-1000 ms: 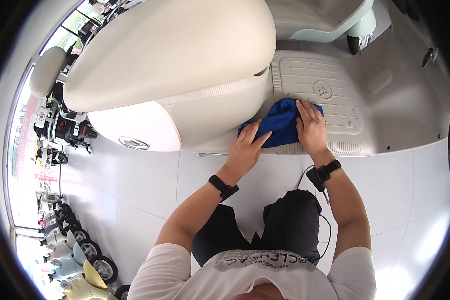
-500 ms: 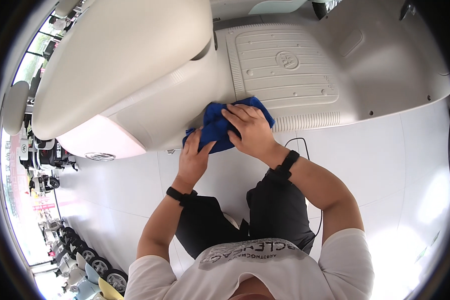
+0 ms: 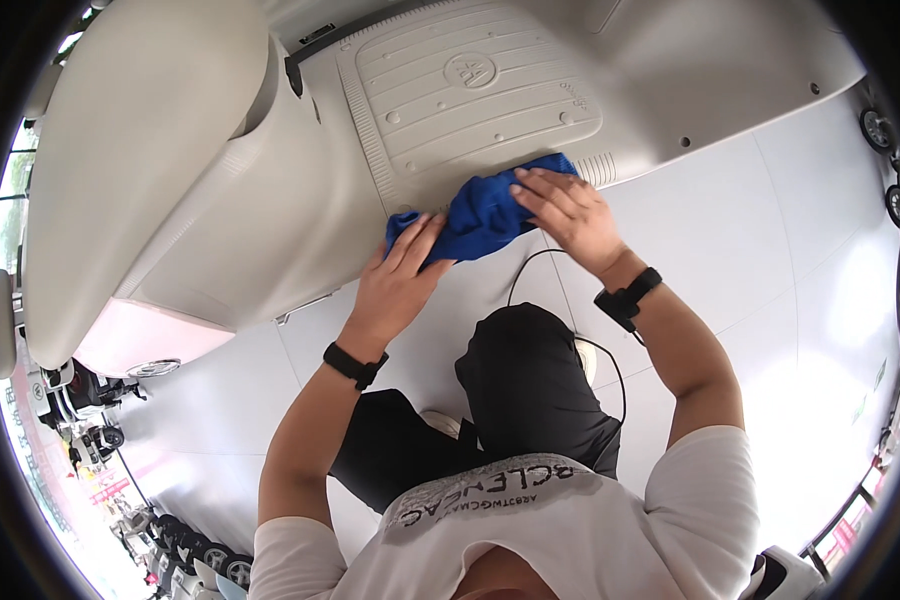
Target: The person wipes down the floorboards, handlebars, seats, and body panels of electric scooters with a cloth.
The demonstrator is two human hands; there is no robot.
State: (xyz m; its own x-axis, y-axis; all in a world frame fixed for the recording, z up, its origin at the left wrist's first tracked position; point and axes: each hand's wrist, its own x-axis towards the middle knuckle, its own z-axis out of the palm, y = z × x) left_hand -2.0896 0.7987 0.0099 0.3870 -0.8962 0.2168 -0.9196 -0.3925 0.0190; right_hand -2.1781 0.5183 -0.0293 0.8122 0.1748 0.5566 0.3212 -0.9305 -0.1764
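A crumpled blue cloth [image 3: 485, 215] lies bunched along the near edge of a beige scooter's ribbed footboard [image 3: 440, 130]. My left hand [image 3: 398, 280] grips its left end, fingers bent over the fabric below the footboard's left corner. At the other end, my right hand [image 3: 575, 222] presses the cloth to the edge with its fingers laid over it. Both palms face the scooter, and the fabric hides the rim beneath it.
The scooter's broad seat [image 3: 140, 150] rises at the left, above a pale pink panel [image 3: 145, 338]. A black cable [image 3: 622, 385] loops on the light tiled floor [image 3: 710, 260] beside my knee. Other scooters and wheels [image 3: 210, 560] line the lower left.
Both hands and the cloth have shifted right along the footboard's near edge. My hands are farther apart, and the cloth is stretched longer between them. The view has moved right too.
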